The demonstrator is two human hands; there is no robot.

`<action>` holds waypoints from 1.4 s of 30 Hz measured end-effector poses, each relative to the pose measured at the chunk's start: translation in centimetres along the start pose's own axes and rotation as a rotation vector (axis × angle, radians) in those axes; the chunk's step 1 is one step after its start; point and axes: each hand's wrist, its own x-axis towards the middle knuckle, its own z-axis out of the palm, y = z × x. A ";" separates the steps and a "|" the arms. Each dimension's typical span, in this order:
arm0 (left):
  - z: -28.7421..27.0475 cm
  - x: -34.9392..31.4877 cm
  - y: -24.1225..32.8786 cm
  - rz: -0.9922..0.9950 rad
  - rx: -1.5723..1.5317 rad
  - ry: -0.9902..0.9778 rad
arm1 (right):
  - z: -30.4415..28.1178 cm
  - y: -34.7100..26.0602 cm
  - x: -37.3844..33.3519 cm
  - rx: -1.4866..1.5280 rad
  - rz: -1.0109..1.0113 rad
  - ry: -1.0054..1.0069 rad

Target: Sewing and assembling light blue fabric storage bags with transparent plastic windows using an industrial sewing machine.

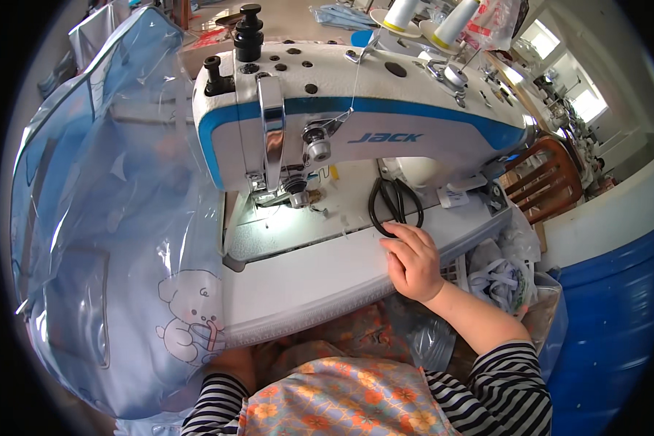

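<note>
A white and blue sewing machine [298,138] stands in front of me, its lamp lighting the needle area and bed [283,229]. On the bed, right of the needle, lie scissors with black loop handles [394,203]; their blades are hard to make out. My right hand [414,263] rests at the front edge, fingers curled, fingertips on the nearer end of a handle loop. A large sheet of glossy light blue plastic with clear film [134,240] hangs along the left side, printed with a cartoon animal. My left forearm goes under the table edge beside it; the hand itself is hidden.
Thread cones [401,13] stand behind the machine. To the right are a wooden chair [548,178], a basket with white scraps [498,280] and a large blue surface [610,312]. A flowered cloth [341,396] covers my lap.
</note>
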 end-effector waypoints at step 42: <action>0.1 -15.9 27.8 0.359 0.756 0.090 | 2.5 -2.6 3.6 0.319 0.027 0.036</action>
